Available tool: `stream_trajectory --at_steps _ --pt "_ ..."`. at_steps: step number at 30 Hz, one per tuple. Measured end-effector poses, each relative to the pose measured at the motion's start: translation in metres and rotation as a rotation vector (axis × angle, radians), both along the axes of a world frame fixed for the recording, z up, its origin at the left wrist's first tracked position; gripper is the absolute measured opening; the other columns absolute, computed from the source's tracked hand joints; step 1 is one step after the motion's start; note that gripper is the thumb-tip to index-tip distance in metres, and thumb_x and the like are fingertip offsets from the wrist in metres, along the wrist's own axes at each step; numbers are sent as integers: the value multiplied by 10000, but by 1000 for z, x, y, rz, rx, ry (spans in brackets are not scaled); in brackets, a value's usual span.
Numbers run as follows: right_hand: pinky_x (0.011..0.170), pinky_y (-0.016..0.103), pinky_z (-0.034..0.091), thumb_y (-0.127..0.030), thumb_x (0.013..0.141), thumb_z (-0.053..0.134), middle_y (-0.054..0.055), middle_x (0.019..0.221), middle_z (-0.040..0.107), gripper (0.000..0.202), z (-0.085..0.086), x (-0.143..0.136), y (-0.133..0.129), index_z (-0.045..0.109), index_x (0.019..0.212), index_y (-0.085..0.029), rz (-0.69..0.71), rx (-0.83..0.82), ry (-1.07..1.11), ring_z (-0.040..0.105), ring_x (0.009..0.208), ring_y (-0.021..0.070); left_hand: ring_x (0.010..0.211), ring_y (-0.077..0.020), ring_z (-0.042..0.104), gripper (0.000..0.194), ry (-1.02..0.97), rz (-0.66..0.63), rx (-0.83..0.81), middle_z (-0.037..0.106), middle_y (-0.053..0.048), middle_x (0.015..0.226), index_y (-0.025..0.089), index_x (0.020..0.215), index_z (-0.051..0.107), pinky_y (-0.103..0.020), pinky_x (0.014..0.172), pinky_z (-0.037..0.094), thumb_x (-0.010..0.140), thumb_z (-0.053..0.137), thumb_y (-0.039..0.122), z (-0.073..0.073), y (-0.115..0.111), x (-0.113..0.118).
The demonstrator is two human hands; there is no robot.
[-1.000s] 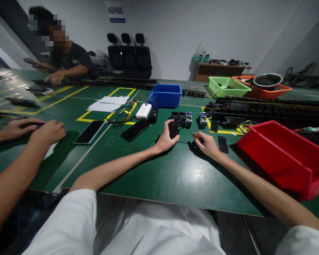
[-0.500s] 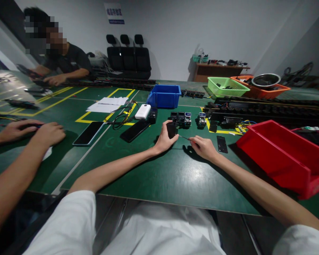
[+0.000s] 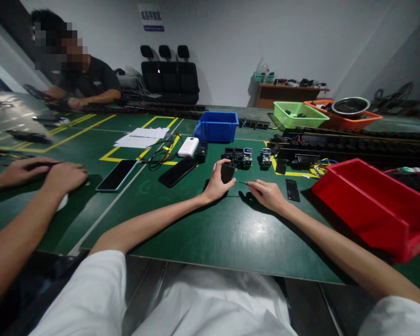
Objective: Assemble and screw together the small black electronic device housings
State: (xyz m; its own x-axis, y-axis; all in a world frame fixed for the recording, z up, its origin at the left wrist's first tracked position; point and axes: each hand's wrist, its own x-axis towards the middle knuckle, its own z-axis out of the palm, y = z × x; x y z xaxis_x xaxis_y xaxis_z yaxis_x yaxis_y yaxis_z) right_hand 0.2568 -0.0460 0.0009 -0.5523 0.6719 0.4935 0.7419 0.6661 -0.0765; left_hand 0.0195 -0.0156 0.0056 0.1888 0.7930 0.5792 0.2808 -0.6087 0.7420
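Note:
My left hand (image 3: 217,183) is closed around a small black box-shaped device (image 3: 227,173), held just above the green table. Between the fingertips of my right hand (image 3: 269,193) is a thin, dark tool like a screwdriver (image 3: 242,182); its tip points left at the device, and I cannot tell whether the two touch. Several small dark modules (image 3: 238,157) stand in a row behind my left hand, with another module (image 3: 266,157) a little to their right. A flat black plate (image 3: 292,190) lies right of my right hand.
A red bin (image 3: 367,210) stands at the right, a blue bin (image 3: 217,127) at the back. Two phones, one a blue-edged phone (image 3: 117,176), and a white power bank (image 3: 188,147) with cables lie left. A co-worker's hands (image 3: 61,177) rest at far left; another person sits beyond.
The black device in my left hand has tilted slightly, showing more of its face. My right hand and the thin tool have shifted a touch left.

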Motion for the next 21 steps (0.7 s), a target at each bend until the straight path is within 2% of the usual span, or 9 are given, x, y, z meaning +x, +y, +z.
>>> stream_trajectory --at_steps 7,21 --pt "615 251 430 -343 1008 404 63 859 683 367 -1 0 1 614 1278 -211 14 -15 -18 627 667 150 1096 -204 522 621 40 -15 24 466 -74 1241 256 1307 385 -373 968 449 760 675 214 1 -2 1" --pt "621 259 443 -343 1002 410 69 879 693 361 -2 0 1 629 1261 -220 1 -26 -19 639 680 159 1114 -208 524 624 18 -10 17 465 -78 1265 257 1309 380 -383 997 434 761 675 213 -1 -1 1"
